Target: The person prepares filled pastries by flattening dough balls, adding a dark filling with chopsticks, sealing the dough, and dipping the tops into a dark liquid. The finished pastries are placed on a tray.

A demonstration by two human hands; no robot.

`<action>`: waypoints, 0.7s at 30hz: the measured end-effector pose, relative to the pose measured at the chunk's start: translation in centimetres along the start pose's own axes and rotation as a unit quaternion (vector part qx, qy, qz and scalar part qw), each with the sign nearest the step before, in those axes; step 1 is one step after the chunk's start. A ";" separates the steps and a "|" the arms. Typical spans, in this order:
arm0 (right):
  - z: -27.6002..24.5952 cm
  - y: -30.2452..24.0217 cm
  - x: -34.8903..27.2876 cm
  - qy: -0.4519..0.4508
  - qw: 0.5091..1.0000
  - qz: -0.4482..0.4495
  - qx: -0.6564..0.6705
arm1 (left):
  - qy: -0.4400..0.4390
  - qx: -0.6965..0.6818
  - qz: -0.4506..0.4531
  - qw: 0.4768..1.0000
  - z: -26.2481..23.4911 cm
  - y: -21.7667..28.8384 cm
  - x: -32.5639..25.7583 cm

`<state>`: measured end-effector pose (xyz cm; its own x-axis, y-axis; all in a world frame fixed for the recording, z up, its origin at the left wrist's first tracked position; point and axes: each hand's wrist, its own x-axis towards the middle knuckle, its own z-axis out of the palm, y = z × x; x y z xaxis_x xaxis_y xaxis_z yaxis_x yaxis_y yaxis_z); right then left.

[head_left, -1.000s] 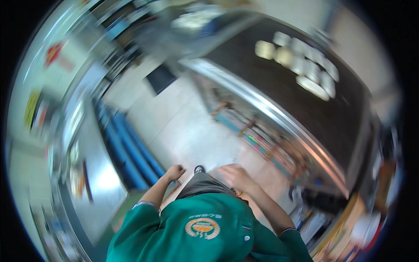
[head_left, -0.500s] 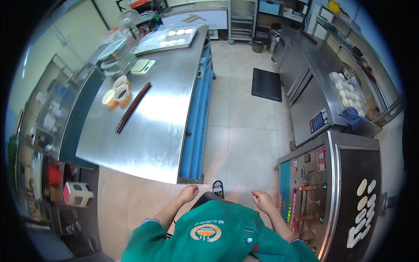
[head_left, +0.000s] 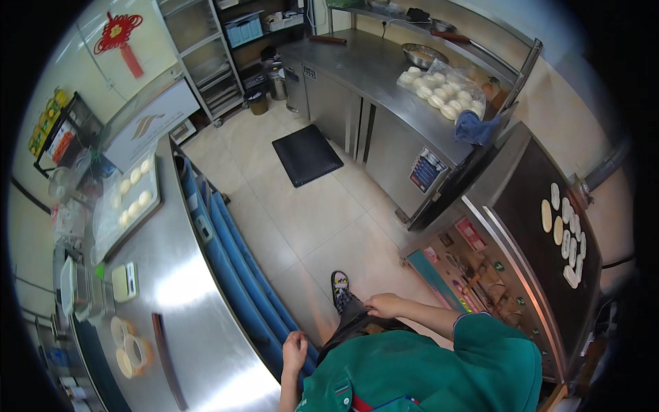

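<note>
1. Left hand (head_left: 295, 347) hangs loosely curled, holding nothing, just beside the long stainless-steel worktable (head_left: 199, 323) with blue side panels.
2. Right hand (head_left: 384, 305) rests on the dark apron (head_left: 350, 323) at the thigh, fingers together and bent.
3. The black-topped griddle (head_left: 528, 199) carrying pale flat dough pieces (head_left: 566, 237) stands to the right.

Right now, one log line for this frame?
left hand: empty, by steel table edge | right hand: empty, on thigh | machine: at right
</note>
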<state>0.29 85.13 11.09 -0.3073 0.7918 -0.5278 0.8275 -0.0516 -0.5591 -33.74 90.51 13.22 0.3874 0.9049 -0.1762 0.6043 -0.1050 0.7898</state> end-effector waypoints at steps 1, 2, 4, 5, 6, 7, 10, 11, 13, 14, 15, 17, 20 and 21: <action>-1.4 1.2 1.5 0.011 1.000 0.014 -0.009 | -0.011 0.001 -0.013 1.000 -0.6 0.1 2.3; -2.8 2.2 3.0 0.016 0.999 0.026 -0.014 | -0.022 0.004 -0.032 0.999 -1.3 0.3 4.0; -5.9 4.3 5.9 0.025 0.998 0.050 -0.027 | -0.010 0.012 -0.030 0.999 -2.8 0.3 8.2; -8.2 4.5 7.6 0.001 0.997 0.053 -0.055 | 0.000 0.009 -0.027 1.000 -3.6 0.5 10.5; -10.4 4.9 9.5 0.011 0.998 0.035 -0.049 | 0.010 0.004 -0.026 1.000 -4.2 0.7 12.8; -12.5 5.3 11.4 0.020 0.999 0.016 -0.046 | 0.037 -0.007 -0.030 0.999 -4.7 1.1 14.8; -21.7 3.3 19.3 -0.041 0.993 -0.006 -0.110 | 0.126 -0.025 -0.018 0.992 -6.4 -1.4 20.5; -23.8 3.0 20.9 -0.010 0.993 -0.025 -0.111 | 0.151 -0.036 -0.032 0.987 -7.2 -0.5 21.8; -28.1 1.5 25.7 0.052 0.987 -0.094 -0.121 | 0.179 -0.048 -0.029 0.982 -9.2 1.6 25.2; -29.9 0.6 27.4 0.101 0.987 -0.114 -0.057 | 0.183 -0.049 -0.028 0.982 -10.6 2.4 26.9; -32.0 0.4 28.4 0.141 0.981 -0.132 0.011 | 0.205 -0.042 -0.001 0.978 -11.6 3.1 28.7; -34.1 -1.4 31.3 0.174 0.972 -0.140 0.069 | 0.273 -0.047 0.005 0.961 -15.0 1.2 31.2; -35.5 -1.3 34.1 0.119 0.987 -0.103 0.017 | 0.402 -0.114 -0.035 0.908 -24.4 -1.4 38.6; -36.3 -1.3 35.9 0.092 0.990 -0.105 0.013 | 0.452 -0.138 -0.037 0.881 -27.7 -3.1 41.0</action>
<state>5.29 135.77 16.05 -0.3779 0.8842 -0.2745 0.7416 0.1117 -0.6615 -39.03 139.35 19.87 -0.4327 0.8771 0.2084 0.3651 -0.0409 0.9301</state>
